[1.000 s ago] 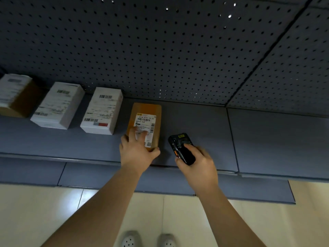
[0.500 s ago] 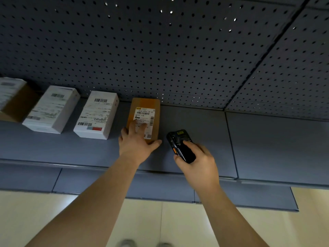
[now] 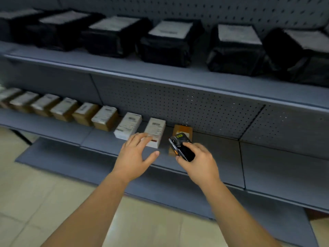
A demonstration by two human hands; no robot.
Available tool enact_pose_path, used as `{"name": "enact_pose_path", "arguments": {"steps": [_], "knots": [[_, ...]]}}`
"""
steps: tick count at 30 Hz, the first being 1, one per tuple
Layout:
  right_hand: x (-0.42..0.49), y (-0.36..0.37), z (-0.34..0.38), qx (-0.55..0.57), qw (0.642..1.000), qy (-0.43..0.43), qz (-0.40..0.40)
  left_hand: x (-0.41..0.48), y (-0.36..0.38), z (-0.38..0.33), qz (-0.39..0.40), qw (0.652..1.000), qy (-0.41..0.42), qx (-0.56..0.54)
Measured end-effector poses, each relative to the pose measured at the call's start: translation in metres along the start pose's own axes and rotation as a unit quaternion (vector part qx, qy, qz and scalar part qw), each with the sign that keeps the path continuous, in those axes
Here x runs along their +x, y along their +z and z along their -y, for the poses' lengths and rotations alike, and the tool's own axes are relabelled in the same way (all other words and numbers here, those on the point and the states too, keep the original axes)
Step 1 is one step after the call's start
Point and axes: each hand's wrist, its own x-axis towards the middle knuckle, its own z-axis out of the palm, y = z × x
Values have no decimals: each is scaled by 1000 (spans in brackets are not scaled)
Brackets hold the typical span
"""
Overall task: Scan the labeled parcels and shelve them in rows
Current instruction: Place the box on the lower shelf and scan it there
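1. The left hand (image 3: 137, 155) sits at mid-frame, palm down, fingers straight and spread, thumb splayed right. It holds nothing. Its fingertips overlap the near end of a white box (image 3: 155, 129); I cannot tell whether they touch it.
2. The right hand (image 3: 199, 163), just right of centre, has its fingers curled round a black scanner (image 3: 181, 148). The scanner's head is tilted up and left.
3. The brown parcel (image 3: 184, 130) lies directly above the scanner in the frame, flat on the lower shelf (image 3: 222, 157). Its long axis runs from the shelf's front edge toward the pegboard back (image 3: 195, 107). The scanner hides its near half and its label.
4. The right hand is plainly the nearer one. The left is off to the parcel's left, with the white box between.
5. I judge the parcel is placed as the row's right end, with bare shelf to its right for the next one.
6. Leftward, a second white box (image 3: 128, 127) and brown boxes (image 3: 105, 118) continue the row. Black-bagged parcels (image 3: 165, 43) line the upper shelf (image 3: 160, 72).
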Motion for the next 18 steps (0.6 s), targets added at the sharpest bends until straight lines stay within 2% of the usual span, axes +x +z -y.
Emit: {"name": "enact_pose_path", "arguments": {"steps": [6, 10, 18], "knots": [[-28, 44, 125, -7, 994, -96, 54, -64, -112, 73, -72, 997, -6, 9], [-56, 102, 220, 14, 990, -135, 36, -119, -182, 149, -106, 994, -17, 14], [-91, 232, 397, 64, 978, -174, 100, -219, -315, 306, -176, 977, -117, 39]]}}
